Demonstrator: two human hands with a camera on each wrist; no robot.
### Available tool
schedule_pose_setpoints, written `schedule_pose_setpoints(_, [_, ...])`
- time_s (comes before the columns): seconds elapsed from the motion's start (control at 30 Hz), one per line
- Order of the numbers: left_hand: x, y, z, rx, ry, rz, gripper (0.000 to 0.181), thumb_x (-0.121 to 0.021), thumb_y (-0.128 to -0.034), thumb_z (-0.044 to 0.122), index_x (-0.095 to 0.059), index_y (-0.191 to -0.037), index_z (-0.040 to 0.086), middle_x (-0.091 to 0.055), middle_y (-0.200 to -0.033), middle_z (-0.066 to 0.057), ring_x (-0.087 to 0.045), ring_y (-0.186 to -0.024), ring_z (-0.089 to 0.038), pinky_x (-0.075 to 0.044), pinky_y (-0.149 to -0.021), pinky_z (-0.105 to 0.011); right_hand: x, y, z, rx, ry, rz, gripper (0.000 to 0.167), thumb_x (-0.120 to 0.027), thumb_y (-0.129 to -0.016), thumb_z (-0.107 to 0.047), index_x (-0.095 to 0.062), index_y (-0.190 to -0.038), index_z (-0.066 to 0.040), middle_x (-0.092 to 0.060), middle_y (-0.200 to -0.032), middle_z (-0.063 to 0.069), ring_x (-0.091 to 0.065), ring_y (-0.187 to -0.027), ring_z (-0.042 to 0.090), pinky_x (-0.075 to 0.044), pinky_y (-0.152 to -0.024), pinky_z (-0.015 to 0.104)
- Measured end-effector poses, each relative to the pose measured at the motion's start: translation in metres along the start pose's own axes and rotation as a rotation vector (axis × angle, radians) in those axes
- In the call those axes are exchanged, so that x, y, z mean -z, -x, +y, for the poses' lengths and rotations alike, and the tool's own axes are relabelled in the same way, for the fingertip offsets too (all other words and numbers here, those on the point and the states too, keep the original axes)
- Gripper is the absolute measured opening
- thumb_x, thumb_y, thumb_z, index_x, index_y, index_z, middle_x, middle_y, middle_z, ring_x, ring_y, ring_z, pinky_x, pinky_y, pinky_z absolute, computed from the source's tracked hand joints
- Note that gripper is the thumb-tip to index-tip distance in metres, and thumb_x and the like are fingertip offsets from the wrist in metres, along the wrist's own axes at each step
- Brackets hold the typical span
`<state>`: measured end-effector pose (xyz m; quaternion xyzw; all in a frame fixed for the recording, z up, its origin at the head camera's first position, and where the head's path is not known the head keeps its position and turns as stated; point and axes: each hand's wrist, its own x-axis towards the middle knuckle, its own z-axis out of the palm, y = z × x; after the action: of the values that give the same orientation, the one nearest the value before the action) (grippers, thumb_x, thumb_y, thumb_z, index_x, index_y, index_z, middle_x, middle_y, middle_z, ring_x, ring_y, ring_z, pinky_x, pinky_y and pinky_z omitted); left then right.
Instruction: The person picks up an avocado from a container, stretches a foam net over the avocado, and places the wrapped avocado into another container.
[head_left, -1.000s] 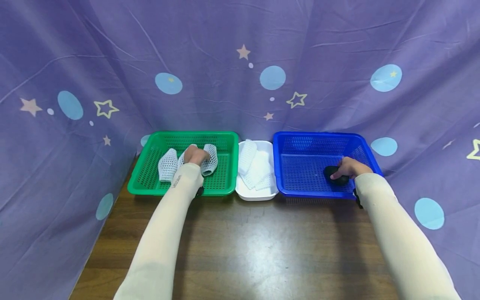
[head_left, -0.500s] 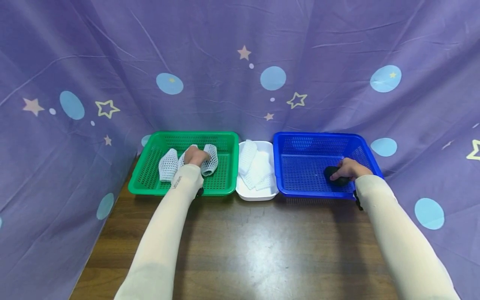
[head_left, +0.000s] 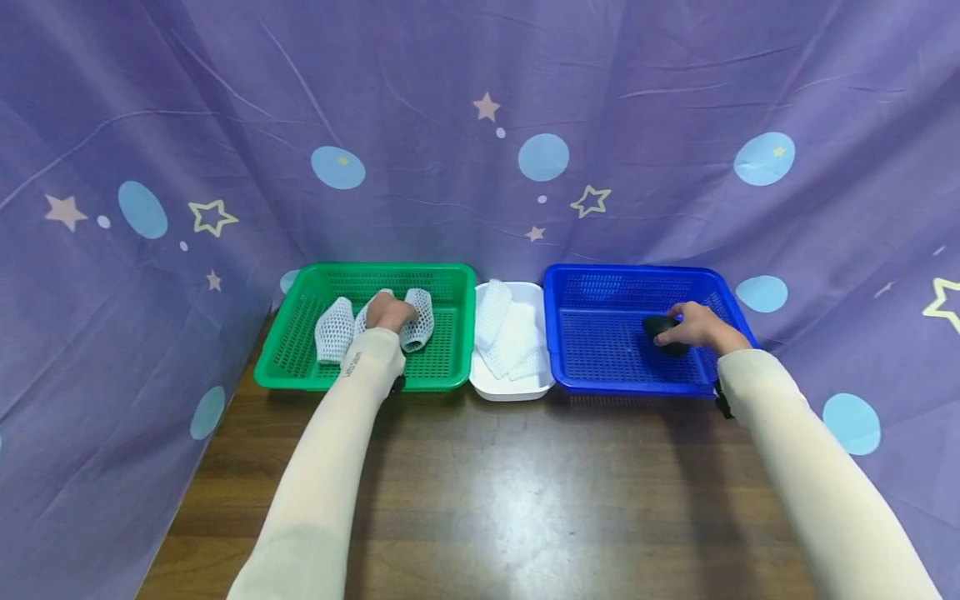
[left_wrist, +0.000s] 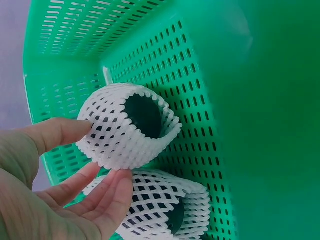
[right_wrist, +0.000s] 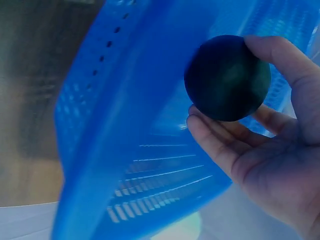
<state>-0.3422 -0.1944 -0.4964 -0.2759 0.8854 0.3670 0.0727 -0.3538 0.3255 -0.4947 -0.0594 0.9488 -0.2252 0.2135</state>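
Head view: my right hand grasps the dark fruit between thumb and fingers, the blue basket beneath it. My left hand, in the green basket, pinches a netted fruit; two more netted bundles lie on either side of it. Between my hands sits a white tray holding nets.

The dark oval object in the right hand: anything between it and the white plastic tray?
The left wall of the blue plastic basket stands between the dark oval object and the tray; nothing else visible does.
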Motion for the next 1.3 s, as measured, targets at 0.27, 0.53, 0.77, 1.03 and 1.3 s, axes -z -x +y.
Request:
schedule_pose_setpoints(0.27, [0.004,0.003,0.0,-0.01,-0.004,-0.013,0.043,-0.066,-0.0916,0.011,-0.059,-0.132,-0.004,-0.061,-0.099,-0.017,-0.041,-0.07,-0.02,-0.039,-0.057,-0.033,0.001,0.015,-0.027,0.157,0.016,0.121,0.071,-0.078,-0.088,-0.031,-0.05,-0.139,0.009,-0.057,-0.129,0.037,-0.061,-0.105,0.043,-0.054,-0.083,0.052])
schedule_pose_setpoints(0.53, [0.003,0.001,-0.001,-0.02,-0.058,-0.014,0.04,-0.066,-0.0935,0.014,-0.061,-0.128,-0.006,-0.067,-0.113,-0.023,-0.05,-0.073,-0.021,-0.043,-0.059,-0.033,-0.012,0.041,-0.062,0.284,-0.019,0.188,0.067,-0.081,-0.087,-0.029,-0.053,-0.139,0.002,-0.062,-0.126,0.033,-0.066,-0.101,0.037,-0.056,-0.077,0.042])
schedule_pose_setpoints(0.77, [0.009,0.002,-0.002,-0.04,-0.041,-0.05,0.052,-0.068,-0.0925,0.016,-0.055,-0.137,-0.007,-0.063,-0.128,-0.025,-0.056,-0.086,-0.025,-0.053,-0.072,-0.038,-0.031,0.062,-0.09,0.397,-0.11,0.19,0.063,-0.084,-0.084,-0.024,-0.057,-0.138,-0.005,-0.066,-0.122,0.025,-0.066,-0.098,0.03,-0.057,-0.076,0.036])
schedule_pose_setpoints(1.03, [0.017,0.001,-0.004,-0.024,-0.014,-0.133,0.072,-0.067,-0.0937,0.018,-0.034,-0.153,-0.006,-0.046,-0.151,-0.025,-0.055,-0.128,-0.039,-0.053,-0.103,-0.049,-0.056,0.077,-0.117,0.528,-0.103,0.226,0.063,-0.086,-0.08,-0.024,-0.061,-0.135,-0.006,-0.069,-0.121,0.017,-0.066,-0.103,0.028,-0.057,-0.082,0.04])
schedule_pose_setpoints(1.3, [0.018,0.0,-0.001,-0.036,-0.016,-0.185,0.069,-0.065,-0.0956,0.017,-0.035,-0.153,-0.005,-0.044,-0.152,-0.023,-0.055,-0.128,-0.036,-0.052,-0.104,-0.048,-0.082,0.088,-0.135,0.619,-0.098,0.206,0.062,-0.086,-0.079,-0.024,-0.062,-0.133,-0.006,-0.07,-0.121,0.011,-0.066,-0.102,0.022,-0.057,-0.083,0.037])
